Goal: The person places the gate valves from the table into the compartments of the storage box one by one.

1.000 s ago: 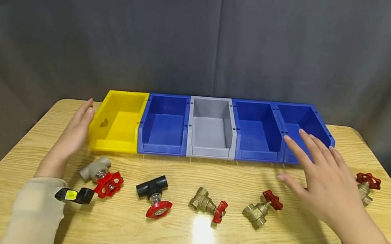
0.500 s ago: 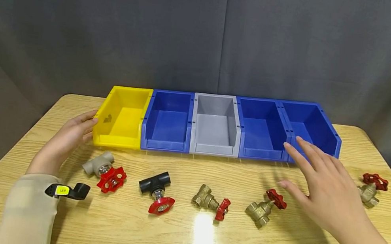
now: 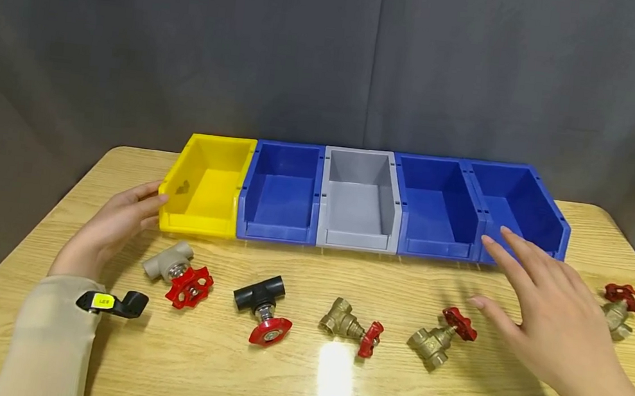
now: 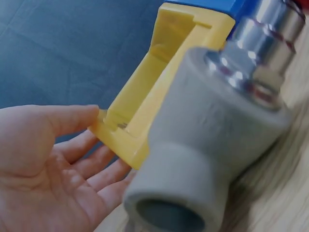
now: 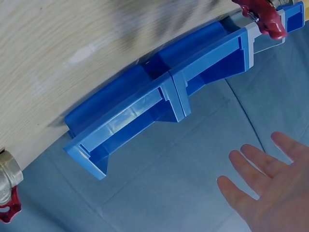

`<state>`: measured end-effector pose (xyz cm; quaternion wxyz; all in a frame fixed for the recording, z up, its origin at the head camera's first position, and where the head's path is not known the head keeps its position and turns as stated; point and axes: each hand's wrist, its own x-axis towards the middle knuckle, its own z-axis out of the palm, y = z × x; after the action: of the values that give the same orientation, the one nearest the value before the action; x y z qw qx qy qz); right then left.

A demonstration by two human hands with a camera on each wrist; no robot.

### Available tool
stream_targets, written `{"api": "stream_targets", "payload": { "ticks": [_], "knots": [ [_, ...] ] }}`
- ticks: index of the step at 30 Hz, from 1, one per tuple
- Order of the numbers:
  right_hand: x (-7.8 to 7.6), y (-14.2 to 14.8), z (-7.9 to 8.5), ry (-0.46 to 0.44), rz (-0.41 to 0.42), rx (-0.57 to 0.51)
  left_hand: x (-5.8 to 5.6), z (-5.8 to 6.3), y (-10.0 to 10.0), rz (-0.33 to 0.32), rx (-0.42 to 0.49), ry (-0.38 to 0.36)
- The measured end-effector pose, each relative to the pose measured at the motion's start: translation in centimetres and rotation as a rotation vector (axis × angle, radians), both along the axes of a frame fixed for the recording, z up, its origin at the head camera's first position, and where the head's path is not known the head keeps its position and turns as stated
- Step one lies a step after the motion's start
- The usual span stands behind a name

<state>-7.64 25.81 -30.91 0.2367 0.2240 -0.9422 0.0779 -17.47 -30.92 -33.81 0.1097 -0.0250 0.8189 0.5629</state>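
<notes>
My left hand touches the front left corner of the yellow bin, its fingers fairly straight along the outer side and the thumb tip at the rim. Just in front of that hand lies a grey plastic valve with a red handwheel; it looms large in the left wrist view. My right hand hovers over the table with spread fingers, holding nothing. It is between a brass valve with a dark red handwheel and another brass valve at the far right, partly hidden behind the hand.
Right of the yellow bin, a blue bin, a grey bin and two more blue bins stand side by side. A black valve and a third brass valve lie before them. A dark curtain hangs behind.
My left hand has slid toward the front corner of the yellow bin, its thumb now at the rim. The head view has shifted slightly; bins and valves keep their places on the table.
</notes>
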Motion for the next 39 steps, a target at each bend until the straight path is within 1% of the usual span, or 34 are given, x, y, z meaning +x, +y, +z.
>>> {"api": "stream_targets", "payload": {
  "ticks": [8, 12, 17, 23, 30, 35, 39],
  "knots": [
    [0.0, 0.2, 0.0, 0.019, 0.022, -0.003, 0.1, -0.6, -0.8, -0.021, 0.003, 0.064],
    [0.0, 0.2, 0.0, 0.027, 0.025, -0.006, 0.2, -1.0, -1.3, -0.021, -0.008, 0.101],
    [0.1, 0.3, 0.1, 0.038, 0.02, -0.006, 0.2, -1.2, -1.7, -0.024, -0.045, 0.135],
    [-0.1, 0.3, 0.2, 0.058, 0.029, -0.01, 0.2, -1.2, -1.9, -0.037, -0.097, 0.146],
    [-0.2, 0.3, 0.1, 0.098, 0.058, -0.021, 0.2, -1.0, -2.0, -0.047, -0.132, 0.128],
    [-0.4, 0.9, 0.1, 0.108, 0.069, -0.005, 0.0, -1.2, -2.0, -0.063, -0.109, 0.142],
    [-0.6, 1.6, 0.2, 0.101, 0.051, 0.001, 0.0, -1.3, -1.9, -0.07, -0.075, 0.155]
  ]
}}
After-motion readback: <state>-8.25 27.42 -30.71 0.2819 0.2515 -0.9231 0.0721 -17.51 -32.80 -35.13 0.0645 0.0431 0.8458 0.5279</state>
